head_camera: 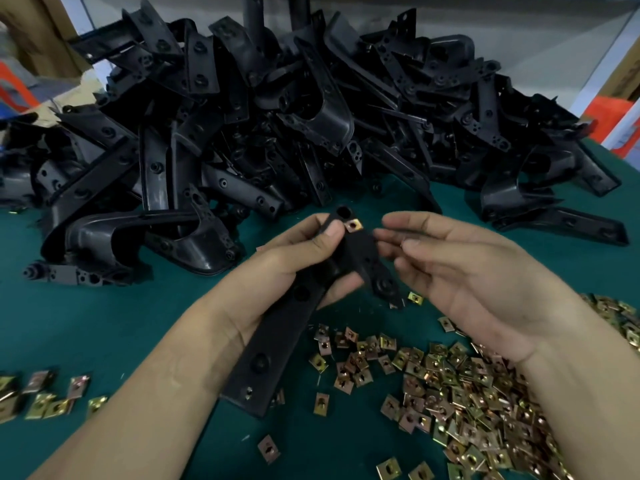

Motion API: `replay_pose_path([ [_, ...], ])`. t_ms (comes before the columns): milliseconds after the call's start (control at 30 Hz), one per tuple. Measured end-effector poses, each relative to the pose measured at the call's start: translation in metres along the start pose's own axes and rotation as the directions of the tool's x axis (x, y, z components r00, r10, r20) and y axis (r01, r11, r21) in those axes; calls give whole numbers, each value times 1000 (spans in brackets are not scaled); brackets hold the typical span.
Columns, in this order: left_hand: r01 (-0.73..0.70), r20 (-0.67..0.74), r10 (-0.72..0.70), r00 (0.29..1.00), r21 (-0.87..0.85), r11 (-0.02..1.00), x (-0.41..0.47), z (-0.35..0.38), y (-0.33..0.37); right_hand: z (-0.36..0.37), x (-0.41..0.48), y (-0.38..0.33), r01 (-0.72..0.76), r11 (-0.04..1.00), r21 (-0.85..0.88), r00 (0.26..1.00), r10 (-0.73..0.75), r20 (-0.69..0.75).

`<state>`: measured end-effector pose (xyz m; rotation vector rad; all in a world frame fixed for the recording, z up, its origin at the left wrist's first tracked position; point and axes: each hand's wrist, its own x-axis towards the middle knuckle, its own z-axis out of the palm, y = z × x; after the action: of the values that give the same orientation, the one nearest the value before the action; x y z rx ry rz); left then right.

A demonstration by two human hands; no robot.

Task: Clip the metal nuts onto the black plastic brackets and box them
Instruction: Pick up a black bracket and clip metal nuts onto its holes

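**Bench state: one bracket in hand, nut seated at its top end**

Held part: the left hand [304,258] grips a black bracket [277,341] around its upper section. The fingers are curled behind it and the thumb is pressed on the front face. The bracket runs from 12 o'clock down to 7 o'clock, with its lower end over the left forearm. One brass-coloured nut [354,224] sits clipped on the top end, just beside the thumb tip.

The right hand [460,271] is at 3 o'clock of the bracket. It is palm up with the fingers loosely extended and holds nothing. The fingertips are just beside the bracket's edge; I cannot tell whether they touch it.

Free room: bare green cloth [86,323] lies at 9 o'clock of the hands, and a narrower strip at 6 o'clock between the forearms.

Obstructions: the pile of brackets [277,116] fills the far side from 9 through 12 to 3 o'clock, and its front edge is near the knuckles. The heap of loose nuts [467,393] spreads from 4 to 5 o'clock, under and around the right wrist. A small cluster of nuts [45,396] is at 8 o'clock, well apart from the heap.
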<state>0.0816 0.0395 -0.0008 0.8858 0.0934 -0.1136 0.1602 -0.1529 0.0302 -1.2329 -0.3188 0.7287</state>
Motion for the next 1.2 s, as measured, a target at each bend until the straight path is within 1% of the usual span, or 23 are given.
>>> replay_pose_path([
  [67, 14, -16, -15, 1000, -40, 999, -1, -2, 3, 0, 1, 2, 19, 1000, 17, 999, -19, -42],
  [133, 24, -11, -24, 1000, -41, 999, -1, -2, 5, 0, 1, 3, 37, 999, 6, 997, -36, -62],
  [300, 10, 16, -10, 1000, -26, 1000, -3, -1, 6, 1, 1, 4, 36, 988, -150, 995, -48, -83],
  [500, 4, 5, -4, 1000, -8, 1000, -3, 1, 8, 1, 0, 5, 41, 967, -253, 988, -77, -134],
  [733, -53, 19, 52, 998, 48, 997, 1, -6, 2, 2, -1, 1, 53, 982, -183, 996, -64, -55],
  [833, -87, 61, 83, 995, 81, 993, 2, -9, 1, 4, -4, -1, 50, 978, -201, 999, -47, 18],
  [900, -119, 95, 107, 990, 122, 985, 3, -10, 1, 5, -6, -2, 44, 976, -213, 999, -36, 41],
  [1000, -154, 144, 133, 981, 144, 978, 1, -8, 3, 6, -6, -2, 43, 974, -221, 998, -34, 44],
  [1100, -141, 118, 124, 985, 146, 979, 1, -9, 2, 6, -6, -2, 47, 973, -225, 999, -40, 33],
  [1200, -112, 125, 94, 988, 148, 983, 0, -9, 0, 8, -5, 0, 48, 969, -243, 999, -47, 11],
])
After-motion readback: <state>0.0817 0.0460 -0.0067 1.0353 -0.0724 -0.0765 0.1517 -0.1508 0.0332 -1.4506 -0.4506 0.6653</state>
